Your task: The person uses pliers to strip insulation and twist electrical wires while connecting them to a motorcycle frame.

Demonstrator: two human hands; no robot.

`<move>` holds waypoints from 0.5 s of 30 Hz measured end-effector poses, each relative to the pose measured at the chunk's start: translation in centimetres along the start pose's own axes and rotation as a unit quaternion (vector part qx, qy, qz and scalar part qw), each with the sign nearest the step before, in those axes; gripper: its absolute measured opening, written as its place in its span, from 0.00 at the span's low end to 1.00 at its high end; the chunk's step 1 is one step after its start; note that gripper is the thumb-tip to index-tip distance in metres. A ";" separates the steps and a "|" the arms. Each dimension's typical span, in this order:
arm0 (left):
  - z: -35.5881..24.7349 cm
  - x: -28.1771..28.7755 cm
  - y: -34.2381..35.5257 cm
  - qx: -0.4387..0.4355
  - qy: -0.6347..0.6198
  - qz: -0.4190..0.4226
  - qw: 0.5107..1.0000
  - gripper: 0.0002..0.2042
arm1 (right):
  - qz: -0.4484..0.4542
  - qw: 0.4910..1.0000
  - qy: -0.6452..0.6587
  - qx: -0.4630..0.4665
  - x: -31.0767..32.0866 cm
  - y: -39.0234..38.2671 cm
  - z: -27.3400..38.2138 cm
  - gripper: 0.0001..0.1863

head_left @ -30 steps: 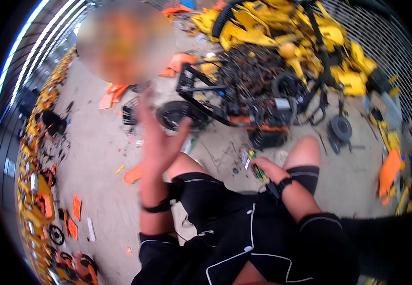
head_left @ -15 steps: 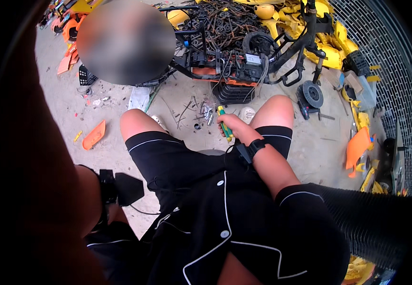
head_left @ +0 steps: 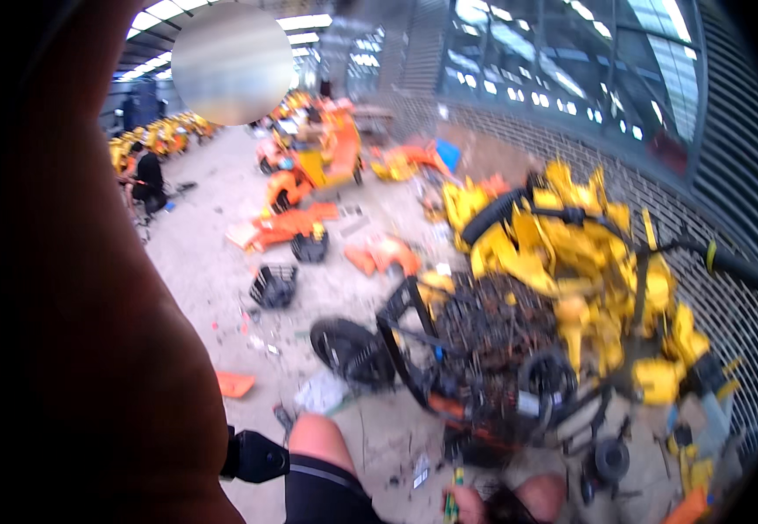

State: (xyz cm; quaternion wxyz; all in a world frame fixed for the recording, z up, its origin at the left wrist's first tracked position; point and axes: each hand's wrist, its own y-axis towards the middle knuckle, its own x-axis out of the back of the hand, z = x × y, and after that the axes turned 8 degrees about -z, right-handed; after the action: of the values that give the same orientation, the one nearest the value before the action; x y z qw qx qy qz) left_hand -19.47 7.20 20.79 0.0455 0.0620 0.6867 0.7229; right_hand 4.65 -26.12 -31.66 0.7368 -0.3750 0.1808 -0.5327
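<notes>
At the lower edge, my right hand is closed around a slim green-and-yellow hand tool. Blur and the picture's edge hide which kind of tool it is. Just beyond it lies a stripped black scooter frame, with a wheel on its left and handlebars on its right. My raised left arm fills the left side, very close and dark, and its hand is outside the picture. A black strapped device shows beside that arm, near my bare knee.
Behind the frame sit a heap of dark metal parts and piled yellow body panels against the brick wall. Orange panels, a black crate and an orange scooter stand farther left. A person in black crouches at far left.
The view has tilted up, bringing the hall, windows and far scooters into sight. My right hand, still gripping the tool, now appears at the lower edge. My left arm still covers the left side.
</notes>
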 end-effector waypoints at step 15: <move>-1.7 -5.1 -6.2 0.008 -0.071 0.080 0.994 0.39 | 0.029 0.997 0.063 0.022 -1.1 1.9 0.7 0.07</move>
State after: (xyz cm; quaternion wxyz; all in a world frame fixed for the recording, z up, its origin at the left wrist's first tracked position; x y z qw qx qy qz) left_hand -14.82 5.07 14.36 0.0356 0.1678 0.6806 0.7123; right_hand 5.92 -24.57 -32.77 0.7470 -0.3192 0.2258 -0.5377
